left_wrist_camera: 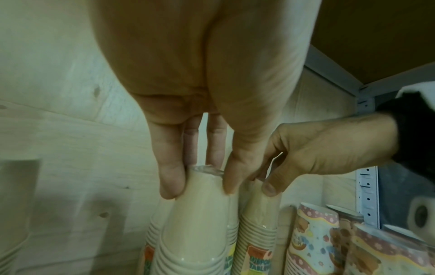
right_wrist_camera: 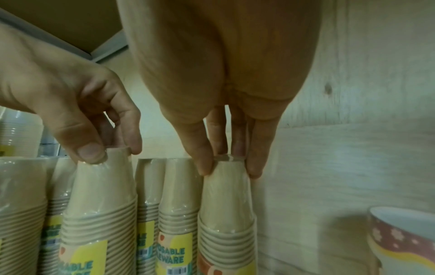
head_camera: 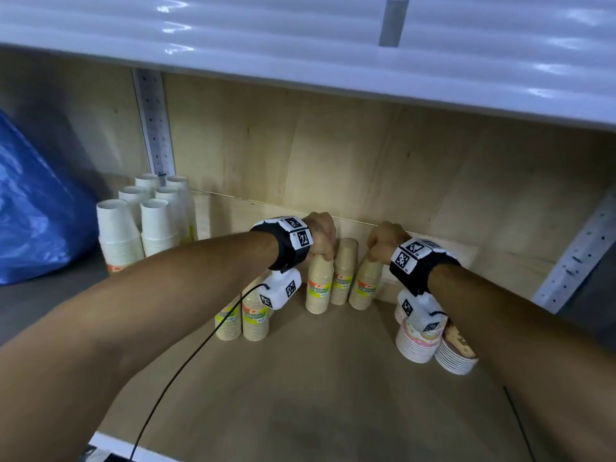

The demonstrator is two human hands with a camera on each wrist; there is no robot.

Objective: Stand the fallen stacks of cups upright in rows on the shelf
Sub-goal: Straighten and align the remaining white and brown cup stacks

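Note:
Beige paper-cup stacks wrapped in clear film, with yellow labels, stand base-up near the shelf's back wall. My left hand [head_camera: 325, 253] pinches the top of one upright stack [head_camera: 320, 286] from above; the left wrist view shows my left hand [left_wrist_camera: 200, 186] with thumb and fingers around that stack [left_wrist_camera: 195, 219]. My right hand [head_camera: 375, 256] pinches the top of a stack [head_camera: 365, 286] that leans left; in the right wrist view my right hand [right_wrist_camera: 229, 170] has fingertips clamped on its top [right_wrist_camera: 227, 204]. A third stack [head_camera: 345, 271] stands between them, further back.
Two more beige stacks [head_camera: 241, 321] stand under my left forearm. White cup stacks [head_camera: 140, 221] fill the back left corner beside a blue bag [head_camera: 36, 208]. Patterned cup stacks [head_camera: 433, 345] stand at the right under my right wrist. A white shelf [head_camera: 300, 61] overhangs close above.

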